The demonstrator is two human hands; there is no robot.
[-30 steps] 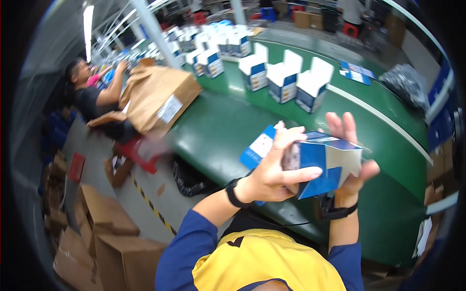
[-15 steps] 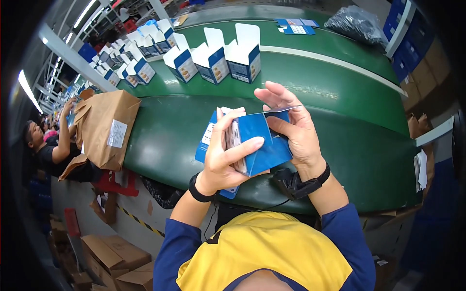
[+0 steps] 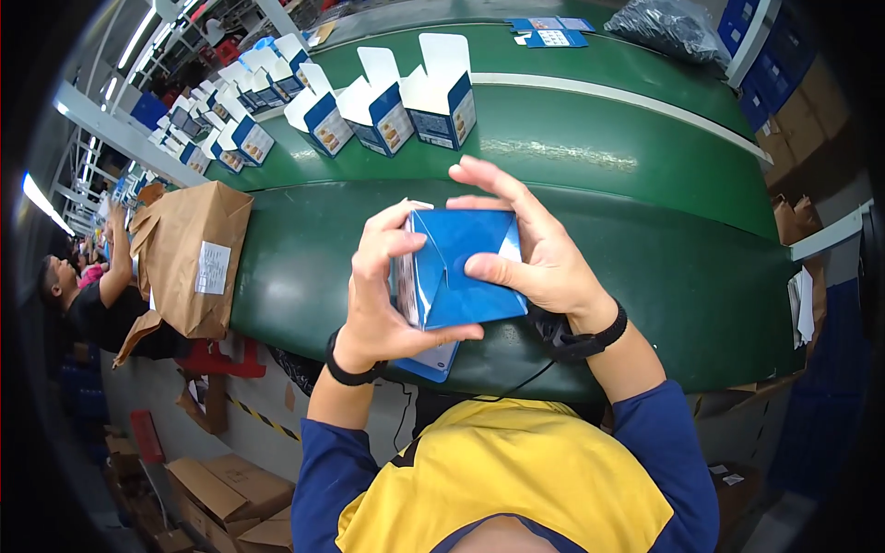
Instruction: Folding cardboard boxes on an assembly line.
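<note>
Between my hands is a small blue carton (image 3: 475, 276), its folded-flap end facing up toward me. The flaps lie over one another across that end. My left hand (image 3: 376, 286) grips the carton's left side, fingers at the far corner and thumb along the near edge. My right hand (image 3: 544, 263) holds the right side, thumb pressed on the blue flaps and fingers reaching over the far edge. Partly hidden under my left hand, a flat blue carton piece (image 3: 431, 361) lies at the table's near edge.
Open-topped blue and white cartons (image 3: 441, 106) stand in rows on the green conveyor (image 3: 590, 129). A brown paper sack (image 3: 207, 267) stands at left, with a co-worker (image 3: 92, 295) beyond it. Flattened cartons (image 3: 553, 35) and a grey plastic bag (image 3: 666, 32) lie at the back.
The end flaps, one of them raised before, now lie folded down over the carton's end. My right thumb has moved onto them, and the carton has turned to face me.
</note>
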